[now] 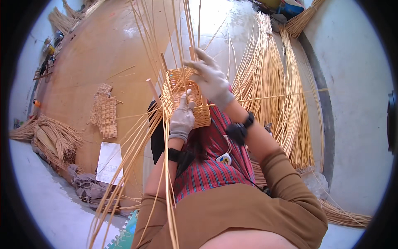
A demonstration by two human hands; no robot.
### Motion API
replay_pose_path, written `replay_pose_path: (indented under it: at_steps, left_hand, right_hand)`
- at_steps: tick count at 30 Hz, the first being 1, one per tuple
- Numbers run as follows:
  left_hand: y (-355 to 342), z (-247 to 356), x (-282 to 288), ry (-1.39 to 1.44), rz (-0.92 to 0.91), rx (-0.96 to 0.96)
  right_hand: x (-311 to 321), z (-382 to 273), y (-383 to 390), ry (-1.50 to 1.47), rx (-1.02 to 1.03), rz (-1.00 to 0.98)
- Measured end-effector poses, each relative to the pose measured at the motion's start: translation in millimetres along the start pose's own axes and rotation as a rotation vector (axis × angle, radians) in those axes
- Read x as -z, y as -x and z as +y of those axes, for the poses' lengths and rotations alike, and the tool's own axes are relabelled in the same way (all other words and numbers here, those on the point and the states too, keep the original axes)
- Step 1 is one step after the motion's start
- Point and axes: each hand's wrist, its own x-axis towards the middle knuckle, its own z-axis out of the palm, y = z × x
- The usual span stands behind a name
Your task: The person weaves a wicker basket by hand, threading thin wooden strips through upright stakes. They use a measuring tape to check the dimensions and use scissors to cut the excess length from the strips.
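A rectangular woven basket (200, 117) rests over my lap, with pale reeds sticking upward and trailing toward the lower left. Thick wooden rods (154, 90) stand at its sides. My left hand (183, 113), in a grey glove, is inside the basket's near part, its fingers closed on a thin upright reed (179, 50). My right hand (211, 81), also gloved, is raised over the basket's right side with fingers apart, close to the upright reeds. Whether it touches one I cannot tell.
Long reed bundles (267, 83) lie on the floor at the right. At the left are flat woven pieces (103, 116), a printed paper (108, 159), a loose reed bundle (58, 141) and grey cloth (89, 189). Pale walls (348, 103) border the floor.
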Motion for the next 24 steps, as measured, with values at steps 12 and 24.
replay_pose_path:
  at_steps: [12,24]
  left_hand:
    - [52.2,24.5,26.6,-0.36,0.267,-0.359]
    - [19.2,-11.7,52.6,-0.9,-0.082,-0.12]
  right_hand:
    - [60.8,-3.1,70.7,0.316,-0.364,-0.292]
    - [-49.7,-19.1,88.6,0.856,0.165,-0.596]
